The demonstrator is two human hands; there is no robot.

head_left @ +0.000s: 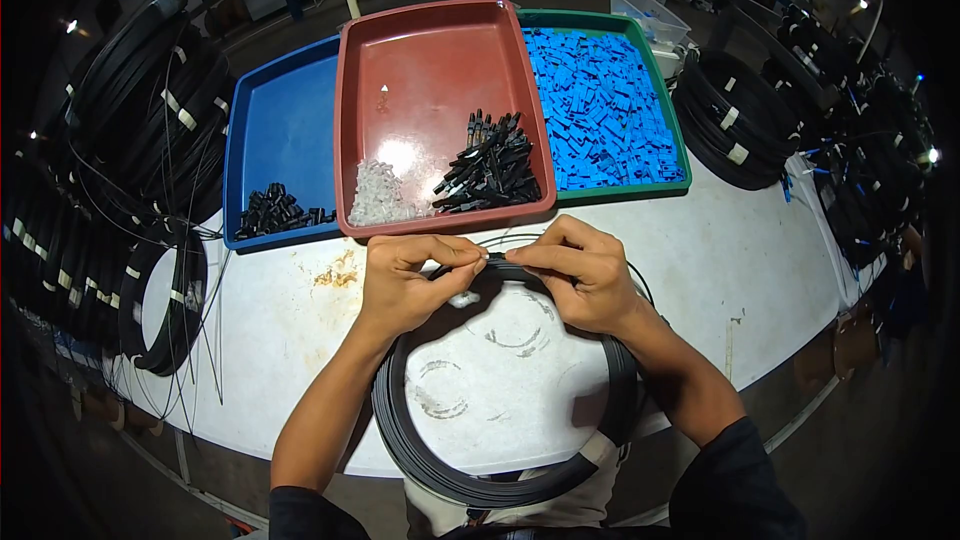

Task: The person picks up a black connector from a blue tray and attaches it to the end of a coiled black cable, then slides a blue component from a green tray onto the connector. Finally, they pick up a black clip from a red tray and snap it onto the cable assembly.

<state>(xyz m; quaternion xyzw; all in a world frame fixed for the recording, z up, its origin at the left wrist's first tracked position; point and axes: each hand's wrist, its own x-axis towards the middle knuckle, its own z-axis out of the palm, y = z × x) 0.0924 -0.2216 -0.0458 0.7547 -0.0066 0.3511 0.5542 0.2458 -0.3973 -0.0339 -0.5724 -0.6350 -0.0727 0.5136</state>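
Note:
A large coil of black cable (400, 430) lies at the near edge of the white table, partly over the edge in front of my body. Above its far side, my left hand (420, 278) pinches a small pale piece at the fingertips, mostly hidden by the fingers. Close against it, my right hand (582, 275) is closed on the black end of the cable (497, 256). The two sets of fingertips almost meet there. A strip of pale tape (598, 449) wraps the coil at lower right.
Behind my hands stand a blue tray (285, 110) with black pieces, a red tray (440, 40) with clear caps and black connectors, and a green tray (672, 130) of blue clips. Taped cable coils (735, 125) flank both sides; loose strands (205, 290) hang left.

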